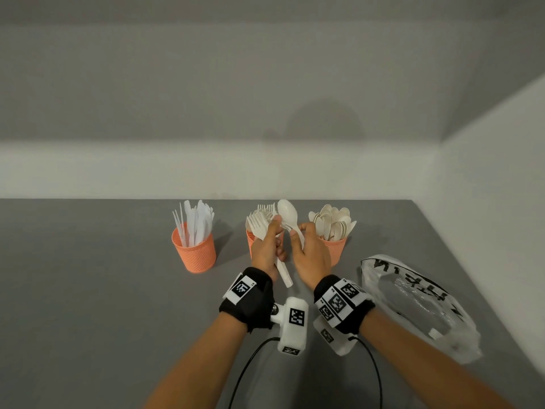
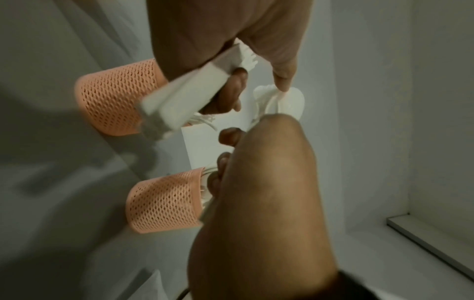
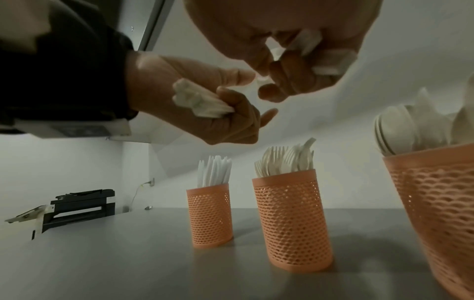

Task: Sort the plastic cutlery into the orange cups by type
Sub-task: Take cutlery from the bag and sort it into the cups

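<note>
Three orange mesh cups stand in a row on the grey table: knives in the left cup [image 1: 194, 250], forks in the middle cup [image 3: 290, 219], spoons in the right cup [image 1: 336, 249]. My left hand [image 1: 269, 240] grips a bunch of white forks [image 1: 256, 227] in front of the middle cup, their handles [image 2: 184, 97] sticking out below the fist. My right hand [image 1: 305, 240], just to its right, pinches a white spoon [image 1: 287, 215] by the handle, bowl up. The two hands nearly touch above the table.
A crumpled clear plastic bag [image 1: 418, 305] with black print lies on the table at the right, near the white side wall [image 1: 486, 202]. A black device [image 3: 79, 209] sits far off to the left. Cables trail from both wrist cameras.
</note>
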The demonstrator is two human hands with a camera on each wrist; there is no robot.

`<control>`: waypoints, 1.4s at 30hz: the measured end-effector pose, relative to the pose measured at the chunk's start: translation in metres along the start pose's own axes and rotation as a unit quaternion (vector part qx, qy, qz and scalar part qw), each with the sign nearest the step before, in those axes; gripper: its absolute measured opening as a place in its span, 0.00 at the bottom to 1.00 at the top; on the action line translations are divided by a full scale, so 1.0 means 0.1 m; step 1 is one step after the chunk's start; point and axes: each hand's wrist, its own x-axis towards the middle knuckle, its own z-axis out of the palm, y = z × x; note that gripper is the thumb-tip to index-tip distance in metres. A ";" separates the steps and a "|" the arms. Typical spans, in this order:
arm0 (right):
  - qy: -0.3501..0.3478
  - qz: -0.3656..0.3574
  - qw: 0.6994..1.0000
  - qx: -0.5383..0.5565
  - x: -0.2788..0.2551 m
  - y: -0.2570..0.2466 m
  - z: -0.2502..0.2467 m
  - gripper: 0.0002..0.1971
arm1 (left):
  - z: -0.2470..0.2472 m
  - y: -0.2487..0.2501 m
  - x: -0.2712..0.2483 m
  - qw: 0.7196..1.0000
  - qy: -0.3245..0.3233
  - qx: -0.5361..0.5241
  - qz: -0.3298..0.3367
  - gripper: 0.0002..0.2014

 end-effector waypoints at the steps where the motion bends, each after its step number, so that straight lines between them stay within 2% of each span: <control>1: -0.010 -0.001 1.000 -0.011 -0.01 0.01 0.00 0.05 | 0.01 -0.01 -0.01 1.000 -0.007 -0.010 0.003 0.13; 3: -0.025 0.003 1.000 -0.013 -0.02 0.03 0.01 0.09 | 0.04 -0.01 -0.02 0.999 -0.017 -0.031 0.015 0.10; 5: -0.033 0.024 0.999 0.016 -0.02 0.06 0.02 0.10 | 0.06 -0.03 -0.03 0.999 -0.019 -0.019 0.025 0.12; 8: -0.036 0.042 0.996 0.065 -0.03 0.11 0.01 0.07 | 0.03 -0.06 0.00 0.999 -0.002 0.033 0.014 0.16; 11: -0.035 0.060 0.992 0.104 0.01 0.18 -0.05 0.05 | -0.05 -0.09 0.06 0.998 0.027 0.047 0.011 0.12; 15: 0.042 0.085 0.960 0.264 0.24 0.29 -0.28 0.08 | -0.23 0.00 0.15 0.993 0.044 0.079 0.074 0.12; 17: 0.084 0.081 0.954 0.277 0.39 0.32 -0.44 0.14 | -0.29 0.16 0.21 0.984 0.062 0.087 0.143 0.13; 19: 0.108 0.080 0.960 0.247 0.51 0.36 -0.58 0.17 | -0.30 0.35 0.29 0.971 0.089 0.099 0.199 0.14; 24: 0.136 0.065 0.977 0.154 0.61 0.45 -0.69 0.09 | -0.17 0.62 0.47 0.956 0.117 0.084 0.256 0.18; 29: 0.108 0.074 0.987 0.098 0.59 0.60 -0.56 0.09 | -0.13 0.50 0.64 0.938 0.110 0.154 0.290 0.21; 30: 0.109 0.077 0.989 0.069 0.60 0.63 -0.52 0.10 | -0.13 0.46 0.68 0.934 0.107 0.163 0.299 0.21; 31: 0.117 0.075 0.990 0.032 0.60 0.64 -0.49 0.16 | -0.13 0.41 0.71 0.931 0.104 0.170 0.305 0.21; 33: 0.119 0.063 0.990 -0.041 0.61 0.69 -0.44 0.25 | -0.13 0.33 0.75 0.929 0.105 0.185 0.302 0.21; 37: 0.122 0.035 0.983 -0.130 0.60 0.73 -0.39 0.22 | -0.13 0.21 0.80 0.938 0.097 0.182 0.279 0.23; 40: 0.100 0.038 0.981 -0.160 0.60 0.79 -0.38 0.21 | -0.08 0.20 0.81 0.942 0.092 0.186 0.265 0.17; 42: 0.085 0.039 0.981 -0.169 0.60 0.80 -0.38 0.23 | -0.07 0.21 0.83 0.942 0.096 0.184 0.263 0.22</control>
